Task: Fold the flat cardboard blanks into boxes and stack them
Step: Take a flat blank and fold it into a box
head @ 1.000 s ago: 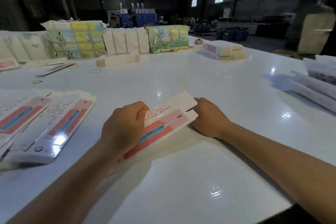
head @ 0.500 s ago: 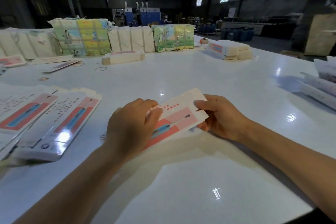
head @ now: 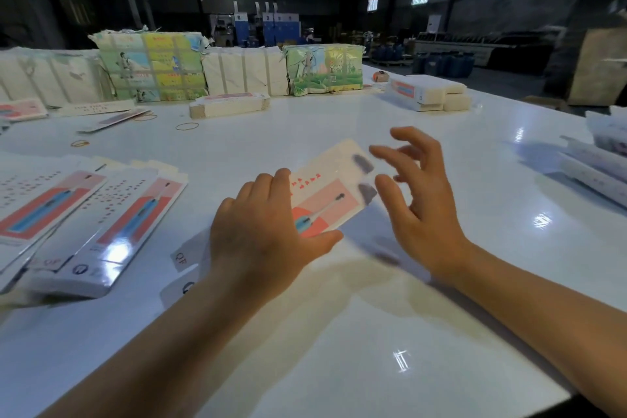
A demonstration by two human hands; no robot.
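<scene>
Currently the blank (head: 325,193) lies mid-counter (head: 339,332), gripped at its near-left end by my left hand (head: 264,234). My right hand (head: 417,200), released, hovers beside the far end. One-sided hold risks skewed creases or slipping on the glossy surface.

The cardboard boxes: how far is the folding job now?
Done: a few folded white boxes are stacked at the far right of the white table. In hand: the left hand holds one pink-and-white printed blank; the right hand hovers open beside it. Left: fanned piles of flat blanks at the left.
</scene>
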